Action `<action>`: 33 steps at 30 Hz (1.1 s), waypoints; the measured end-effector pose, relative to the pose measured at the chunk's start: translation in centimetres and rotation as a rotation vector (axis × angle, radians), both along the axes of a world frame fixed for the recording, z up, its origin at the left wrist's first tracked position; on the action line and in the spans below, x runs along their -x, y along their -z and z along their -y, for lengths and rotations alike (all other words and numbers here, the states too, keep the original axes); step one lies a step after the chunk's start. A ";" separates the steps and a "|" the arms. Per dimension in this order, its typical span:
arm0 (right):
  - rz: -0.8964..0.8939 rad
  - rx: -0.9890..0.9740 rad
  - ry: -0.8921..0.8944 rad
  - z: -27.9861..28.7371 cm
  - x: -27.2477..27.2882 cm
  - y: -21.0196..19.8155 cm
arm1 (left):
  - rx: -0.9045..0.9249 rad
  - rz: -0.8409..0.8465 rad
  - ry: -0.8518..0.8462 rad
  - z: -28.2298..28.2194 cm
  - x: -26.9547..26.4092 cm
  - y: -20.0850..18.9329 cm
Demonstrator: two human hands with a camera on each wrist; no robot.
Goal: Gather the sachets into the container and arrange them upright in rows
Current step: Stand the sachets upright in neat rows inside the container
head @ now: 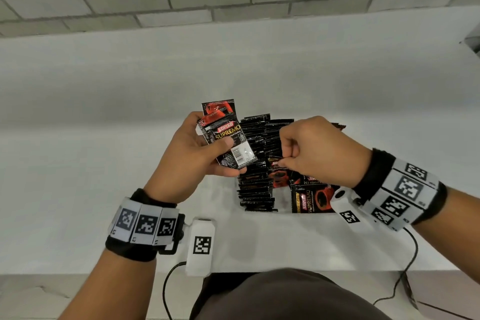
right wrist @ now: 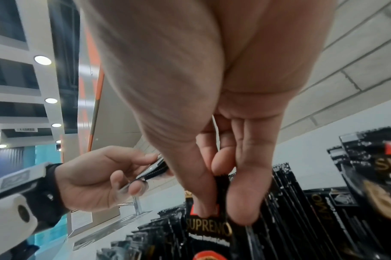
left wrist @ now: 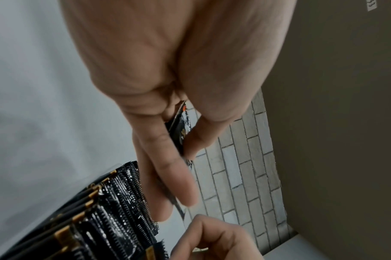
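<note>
Under my right hand (head: 309, 148), thumb and finger pinch one sachet (right wrist: 212, 228) by its top edge, long axis upright, among the upright rows (head: 255, 184). Left hand (head: 192, 153) grips a small stack (head: 228, 145) just left, nearer me.

both hands (head: 197, 148) (head: 315, 149) raised, fingers pinched

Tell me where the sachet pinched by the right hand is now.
In the head view, the sachet sits right of centre, its top pinched by the right hand, beside the upright row of sachets.
</note>
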State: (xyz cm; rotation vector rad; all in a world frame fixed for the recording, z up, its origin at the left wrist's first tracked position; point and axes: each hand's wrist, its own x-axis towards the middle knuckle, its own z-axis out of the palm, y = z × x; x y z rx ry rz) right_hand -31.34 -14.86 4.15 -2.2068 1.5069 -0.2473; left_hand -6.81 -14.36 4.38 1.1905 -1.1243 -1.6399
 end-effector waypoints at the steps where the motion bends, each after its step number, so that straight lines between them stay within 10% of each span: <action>1: -0.010 -0.004 -0.005 0.1 0.0 0.2 | -0.006 -0.011 0.002 0.0 0.1 -0.1; 8: -0.129 -0.096 -0.053 0.1 0.3 0.9 | -0.029 -0.057 0.058 -0.1 0.0 -0.2; 16: 0.342 -0.081 0.162 -1.1 0.7 -3.9 | 0.018 0.017 0.117 -0.3 1.3 -0.2; 33: 0.537 -0.063 0.270 -3.1 -2.1 -2.6 | 0.102 0.172 0.294 -0.9 4.4 -0.2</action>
